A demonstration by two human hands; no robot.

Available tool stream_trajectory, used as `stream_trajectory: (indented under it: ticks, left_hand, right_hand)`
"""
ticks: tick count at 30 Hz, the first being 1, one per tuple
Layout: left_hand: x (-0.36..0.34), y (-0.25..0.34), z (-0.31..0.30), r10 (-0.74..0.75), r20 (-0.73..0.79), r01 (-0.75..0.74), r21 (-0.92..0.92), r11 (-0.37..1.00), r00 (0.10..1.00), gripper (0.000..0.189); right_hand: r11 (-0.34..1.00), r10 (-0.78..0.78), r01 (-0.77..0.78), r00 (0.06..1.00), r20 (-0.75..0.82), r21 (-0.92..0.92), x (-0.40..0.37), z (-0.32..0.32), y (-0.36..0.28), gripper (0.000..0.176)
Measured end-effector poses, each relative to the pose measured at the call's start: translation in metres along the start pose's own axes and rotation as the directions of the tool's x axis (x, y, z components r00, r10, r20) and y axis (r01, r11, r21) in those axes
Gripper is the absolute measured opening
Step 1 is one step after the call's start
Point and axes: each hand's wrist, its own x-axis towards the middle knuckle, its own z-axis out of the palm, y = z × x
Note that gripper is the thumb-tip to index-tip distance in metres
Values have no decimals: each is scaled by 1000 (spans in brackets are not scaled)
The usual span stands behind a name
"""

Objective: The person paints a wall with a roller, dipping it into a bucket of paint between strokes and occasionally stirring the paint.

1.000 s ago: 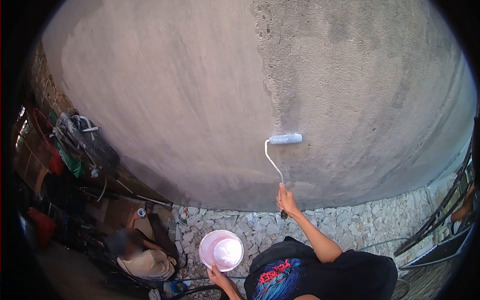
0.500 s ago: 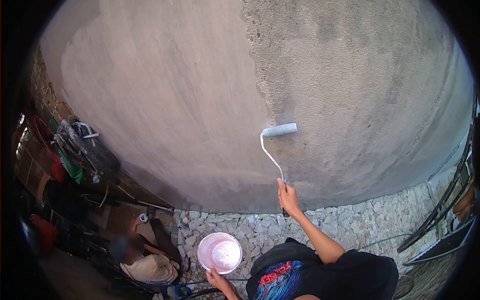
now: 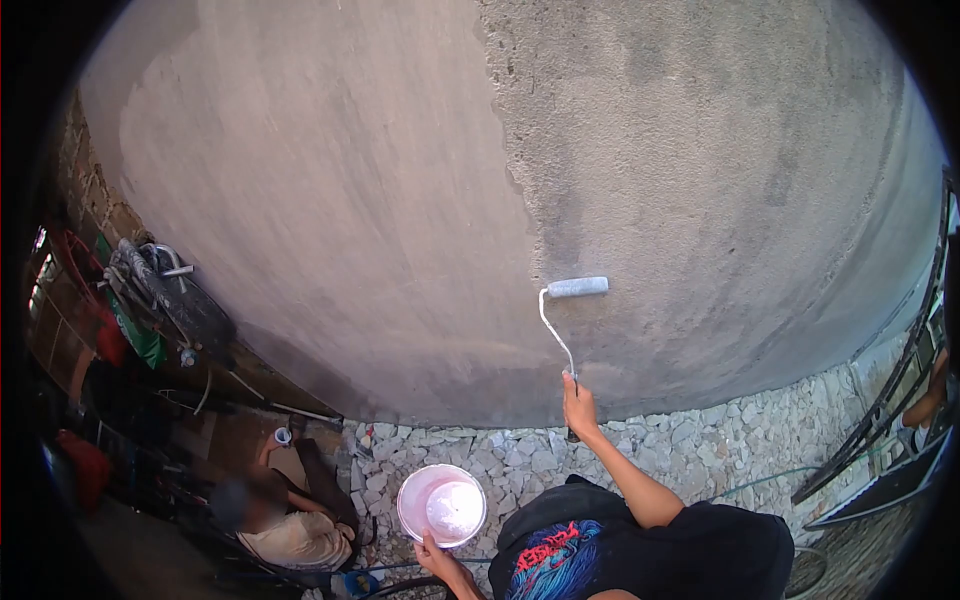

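My right hand [image 3: 578, 408] is closed round the handle of a paint roller [image 3: 578, 287]. The roller's pale sleeve lies against the grey wall [image 3: 400, 200], just right of the ragged line between the smooth part and the rougher part. Its bent white frame runs down to my fist. Low in the view, my left hand [image 3: 437, 558] grips the near rim of a white bucket [image 3: 408, 510], thumb over the edge. Whitish material sits in the bottom of the bucket, which is held above the rubble.
Broken stone rubble [image 3: 700, 445] covers the ground along the wall's foot. At lower left another person [image 3: 300, 535] sits low, holding a small cup [image 3: 283, 436]. Hoses and dark gear [image 3: 165, 285] stand at the left. Dark metal bars [image 3: 880, 400] lean at the right.
The roller has moved down the wall and slightly right, my right hand lowering with it. The bucket and my left hand stay nearly where they were.
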Motion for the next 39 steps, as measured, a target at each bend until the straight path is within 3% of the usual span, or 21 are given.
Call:
stream_trajectory:
  ticks: [2,10,15,23,27,32,34,36,39]
  left_hand:
    - [2,1,-1,-2,4,2,-12,1000,1000,19]
    - [0,6,-9,11,-8,-10,39,999,1000,19]
    - [-7,9,-9,3,-56,-1,45,999,998,20]
    - [-5,3,-22,5,-56,-4,15,1000,998,21]
    - [-2,5,-25,-14,-36,14,4,1000,999,22]
    - [2,5,-25,3,-27,-3,-9,1000,1000,21]
    - [4,2,-22,1,-20,-2,-35,999,1000,21]
    - [7,0,-19,-19,20,19,-16,1000,1000,22]
    - [5,8,-9,-24,78,25,-1,1000,997,23]
  right_hand:
    - [992,122,-122,992,3,27,-6,-1,6,59]
    - [990,65,-69,997,35,122,-4,6,-40,59]
    - [981,28,-37,998,54,192,-2,21,-30,58]
    - [958,191,-201,979,66,205,-27,19,-24,56]
    - [961,165,-169,986,37,221,-28,15,-45,57]
    - [946,-11,-15,997,79,325,-11,-8,-71,56]
    - [942,0,-20,998,59,336,-5,-16,-75,54]
    - [987,8,-18,998,64,157,7,-22,-64,51]
    - [967,103,-134,983,149,216,12,-26,-33,49]
